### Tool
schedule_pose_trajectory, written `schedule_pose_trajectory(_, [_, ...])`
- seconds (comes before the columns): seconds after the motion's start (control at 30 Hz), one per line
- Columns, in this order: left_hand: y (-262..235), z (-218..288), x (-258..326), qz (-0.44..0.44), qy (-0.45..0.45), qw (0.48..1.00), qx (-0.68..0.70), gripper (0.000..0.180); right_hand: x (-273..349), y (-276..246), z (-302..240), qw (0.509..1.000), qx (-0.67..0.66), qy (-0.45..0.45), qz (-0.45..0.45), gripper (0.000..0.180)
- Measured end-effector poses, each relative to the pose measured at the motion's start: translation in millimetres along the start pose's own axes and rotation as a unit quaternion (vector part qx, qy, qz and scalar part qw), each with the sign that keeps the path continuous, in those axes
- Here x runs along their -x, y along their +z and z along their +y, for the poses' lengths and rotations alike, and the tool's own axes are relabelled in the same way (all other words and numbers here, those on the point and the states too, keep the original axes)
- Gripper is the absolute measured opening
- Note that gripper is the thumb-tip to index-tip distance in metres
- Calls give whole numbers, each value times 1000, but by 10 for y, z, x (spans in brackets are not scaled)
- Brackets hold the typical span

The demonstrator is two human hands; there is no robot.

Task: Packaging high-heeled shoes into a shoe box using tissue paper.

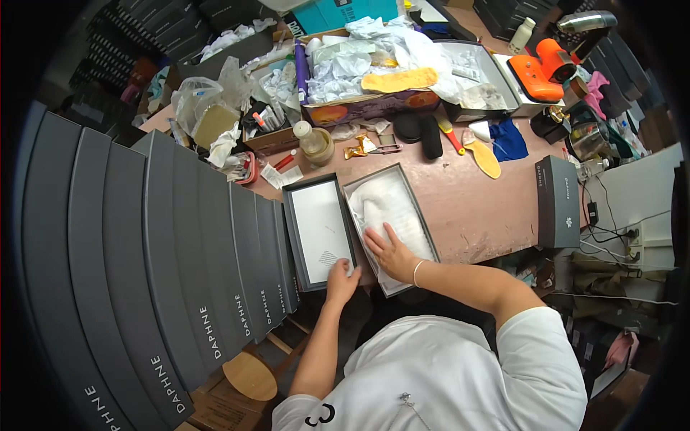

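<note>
Cluttered and pinkish-brown, the table (pixel 474 208) in front of you is crowded at its far side with tissue paper, plastic bags, a bottle and an open carton of white wrapping. Directly before you lie two pieces side by side: an open grey shoe box (pixel 392 223), lined with white tissue paper (pixel 392 205), and just to its left the box lid (pixel 318 231), turned upside down so its white inside faces up.

Your right hand (pixel 392 253) lies flat, fingers spread, on the tissue near the box's near end; the grip is fully open and clasps nothing, the palm apparently pressing the paper down to keep it inside the box. Your left hand (pixel 341 279) is at the near right corner of the lid, fingers curled over its edge; whether they pinch it or merely rest on it cannot be told. The lid sits close beside the box, within easy reach.

On your left, a long row of closed grey boxes (pixel 165 273) stands on edge, packed tightly. One more grey box (pixel 558 202) lies apart at the table's right edge.
</note>
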State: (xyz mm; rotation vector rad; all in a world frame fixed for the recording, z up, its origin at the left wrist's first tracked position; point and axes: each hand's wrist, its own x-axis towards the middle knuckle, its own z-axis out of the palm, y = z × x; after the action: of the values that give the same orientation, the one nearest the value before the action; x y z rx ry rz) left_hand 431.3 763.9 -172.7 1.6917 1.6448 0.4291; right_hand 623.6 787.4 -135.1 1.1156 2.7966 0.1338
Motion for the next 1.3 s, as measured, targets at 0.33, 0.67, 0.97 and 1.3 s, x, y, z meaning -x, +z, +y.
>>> schedule_pose_trajectory(0.33, [-1292,845,585,-103,13,812,575,31,487,-671,437,869,-439,212,87,53])
schedule_pose_trajectory(0.67, [134,640,-220,-74,-134,878,453,57,769,142,560,715,-517,443,161,57])
schedule_pose_trajectory(0.97, [159,750,-546,-134,-244,820,501,55,768,451,502,609,-638,463,87,79])
schedule_pose_trajectory(1.3, [1956,3596,-426,-468,154,777,393,91,5043,-746,2614,281,-752,510,308,63])
